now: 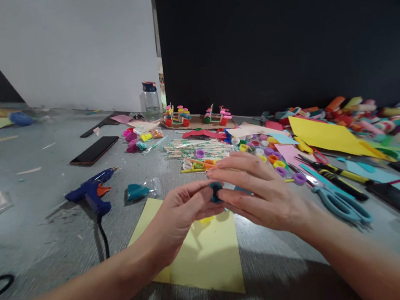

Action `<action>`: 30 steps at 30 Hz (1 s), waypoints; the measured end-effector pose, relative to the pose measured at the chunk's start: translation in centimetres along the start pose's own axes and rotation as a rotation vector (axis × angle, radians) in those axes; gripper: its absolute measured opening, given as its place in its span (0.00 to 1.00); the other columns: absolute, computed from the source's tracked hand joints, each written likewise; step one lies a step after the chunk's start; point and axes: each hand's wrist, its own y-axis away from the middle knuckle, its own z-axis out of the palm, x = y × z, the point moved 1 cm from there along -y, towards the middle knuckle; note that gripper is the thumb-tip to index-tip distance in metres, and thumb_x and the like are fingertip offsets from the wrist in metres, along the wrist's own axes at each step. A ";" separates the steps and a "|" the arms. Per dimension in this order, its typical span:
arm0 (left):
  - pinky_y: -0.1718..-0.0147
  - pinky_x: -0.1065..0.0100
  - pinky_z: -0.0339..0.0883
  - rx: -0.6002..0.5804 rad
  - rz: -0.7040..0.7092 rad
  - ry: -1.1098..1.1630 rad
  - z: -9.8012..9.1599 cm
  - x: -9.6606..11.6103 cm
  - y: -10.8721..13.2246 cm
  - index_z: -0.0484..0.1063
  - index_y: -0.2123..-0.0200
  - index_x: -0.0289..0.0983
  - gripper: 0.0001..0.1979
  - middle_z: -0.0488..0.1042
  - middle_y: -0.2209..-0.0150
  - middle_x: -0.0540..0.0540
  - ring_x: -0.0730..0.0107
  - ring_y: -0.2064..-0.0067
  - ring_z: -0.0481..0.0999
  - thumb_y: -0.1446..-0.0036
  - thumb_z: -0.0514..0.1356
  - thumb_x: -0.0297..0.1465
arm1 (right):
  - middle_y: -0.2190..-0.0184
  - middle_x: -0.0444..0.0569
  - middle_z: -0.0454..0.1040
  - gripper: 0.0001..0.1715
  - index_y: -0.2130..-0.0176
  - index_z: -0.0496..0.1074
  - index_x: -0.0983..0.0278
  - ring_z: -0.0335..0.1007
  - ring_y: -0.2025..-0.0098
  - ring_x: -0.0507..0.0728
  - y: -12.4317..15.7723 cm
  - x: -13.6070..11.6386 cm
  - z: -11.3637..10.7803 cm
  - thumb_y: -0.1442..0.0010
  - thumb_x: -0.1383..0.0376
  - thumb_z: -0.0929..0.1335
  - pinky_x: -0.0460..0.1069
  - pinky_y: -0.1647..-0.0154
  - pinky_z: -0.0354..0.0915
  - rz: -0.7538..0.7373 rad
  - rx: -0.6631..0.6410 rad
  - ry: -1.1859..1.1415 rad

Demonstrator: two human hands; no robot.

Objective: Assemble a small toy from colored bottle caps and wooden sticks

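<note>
My left hand (pixel 183 206) pinches a small round dark-teal piece (pixel 216 192) between thumb and fingers. From the other side, the fingertips of my right hand (pixel 260 191) close on the same piece, its upper fingers stretched over it. Fingers cover much of the piece, so whether it is a cap or clay cannot be told. Both hands are above a pale yellow sheet of paper (pixel 214 261) on the grey table. A bit of bright yellow (pixel 207 219) shows just under them. Left of the hands lies a clear packet of teal material (pixel 138 191).
A blue glue gun (pixel 89 191) with a black cord and a phone (pixel 95 150) lie left. Behind are striped sticks (pixel 192 148), a water bottle (pixel 151 100) and small toy cars (pixel 177 117). Bottle caps (pixel 279 164), scissors (pixel 340 205) and coloured paper (pixel 325 136) crowd the right.
</note>
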 end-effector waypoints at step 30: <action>0.43 0.60 0.62 0.085 -0.037 0.372 1.9 -0.3 0.8 0.75 0.49 0.37 0.15 0.76 0.49 0.42 0.63 0.48 0.73 0.31 0.54 0.37 | 0.50 0.55 0.76 0.09 0.69 0.71 0.64 0.68 0.44 0.61 -0.3 -1.0 1.1 0.35 0.72 0.66 0.62 0.41 0.68 0.051 -0.045 -0.030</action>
